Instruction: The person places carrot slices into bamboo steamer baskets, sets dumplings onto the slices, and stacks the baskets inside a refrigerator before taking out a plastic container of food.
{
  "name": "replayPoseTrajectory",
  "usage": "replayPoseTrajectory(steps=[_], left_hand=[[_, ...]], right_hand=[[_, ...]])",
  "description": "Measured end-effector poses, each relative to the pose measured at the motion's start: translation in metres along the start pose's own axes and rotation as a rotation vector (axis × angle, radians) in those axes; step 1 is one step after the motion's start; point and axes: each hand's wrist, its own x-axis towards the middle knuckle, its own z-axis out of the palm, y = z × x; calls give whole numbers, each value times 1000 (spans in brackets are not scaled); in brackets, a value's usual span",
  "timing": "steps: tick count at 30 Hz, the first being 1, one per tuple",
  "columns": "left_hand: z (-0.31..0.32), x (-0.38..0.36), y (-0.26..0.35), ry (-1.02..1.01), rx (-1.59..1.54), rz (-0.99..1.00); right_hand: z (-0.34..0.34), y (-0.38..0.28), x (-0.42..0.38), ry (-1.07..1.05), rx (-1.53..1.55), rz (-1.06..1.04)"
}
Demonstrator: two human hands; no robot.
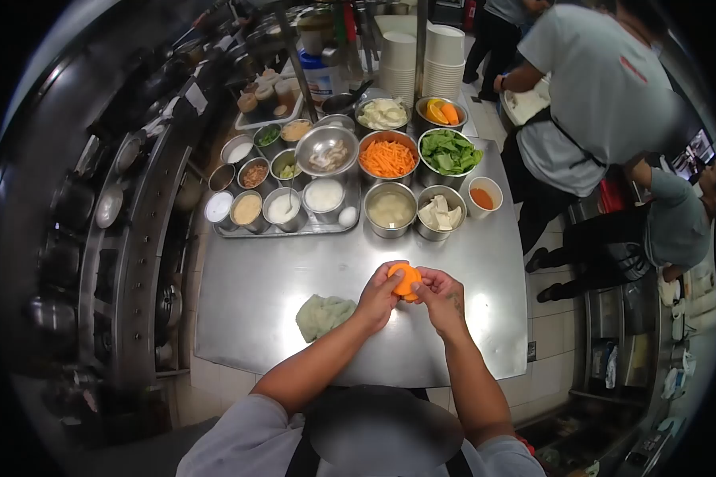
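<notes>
Both hands (412, 292) around orange piece (406, 279), bare table (254, 294) beside.

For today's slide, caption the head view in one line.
Both hands hold an orange piece over a steel table, bowls behind.

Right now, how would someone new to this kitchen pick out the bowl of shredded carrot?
Start at the steel table and look to its far end, where metal bowls stand in rows beside a tray of small containers. The bowl of shredded carrot sits in the middle row, between a shiny bowl and a bowl of green leaves. It alone holds thin orange strips.
</notes>
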Motion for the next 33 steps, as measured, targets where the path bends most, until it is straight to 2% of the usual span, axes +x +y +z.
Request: replayPoseTrajectory(steps=[3, 5, 8, 11, 14, 20, 24, 26, 28, 30, 31, 33], left_hand=[[18, 6, -2, 15, 61, 3], [18, 14, -10, -43, -48, -26], [23, 22, -21, -24, -148, 6], [29, 26, -26, -30, -98, 13], [38, 29, -35, -24, -25, 44], [50, 26, -38, 40, -41, 56], [44, 28, -33, 126, -80, 40], [38, 35, -22, 134, -41, 71], [35, 49, 2, 131, 15, 113], [44, 66, 36, 193, 155, 166], [52, 79, 51, 184, 155, 181], [68, 103, 73, 208, 406, 372]], right_hand=[[-18, -15, 6, 65, -14, 18], [-37, -14, 11, 11, 36, 25], [-60, -13, 11, -19, 44, 55], [-76, -21, 8, 10, -60, 144], [-79, -27, 5, 14, -36, 169], [-88, -22, 1, 118, -240, 74], [-92, -20, 3, 221, -128, 69], [-98, -18, 4, 238, -82, 80], [-117, 14, 7, 225, -336, -54], [-132, 27, -3, 272, -498, -101], [-141, 35, -7, 272, -499, -120], [-157, 47, -11, 378, -237, 46]])
